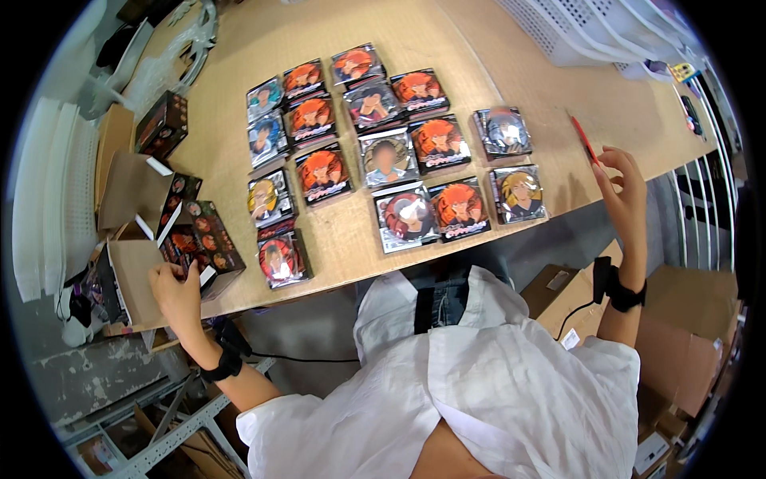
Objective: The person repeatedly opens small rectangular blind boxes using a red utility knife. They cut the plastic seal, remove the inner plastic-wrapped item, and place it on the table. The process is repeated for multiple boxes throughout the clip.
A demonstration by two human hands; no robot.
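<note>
At the table's left edge, my left hand (175, 295) is closed on the near side of a dark printed box (209, 231) with orange pictures. White-edged flaps stand up around that box, beside an open brown carton (136, 275). Over the right part of the table, my right hand (625, 188) pinches the near end of a slim red pen-like tool (585, 140), which points away from me. Between my hands, square clear-wrapped packs with character pictures stand in stacked columns: an orange-haired pack (459, 207), a blond-haired pack (519, 194) and a red-ringed pack (281, 259) are among the nearest.
White perforated baskets (550, 32) stand at the far right. Another dark box (162, 124) and crumpled clear plastic (159, 76) are at the far left. Cardboard boxes (682, 335) sit below the table on the right, and a metal rack (171, 431) on the lower left.
</note>
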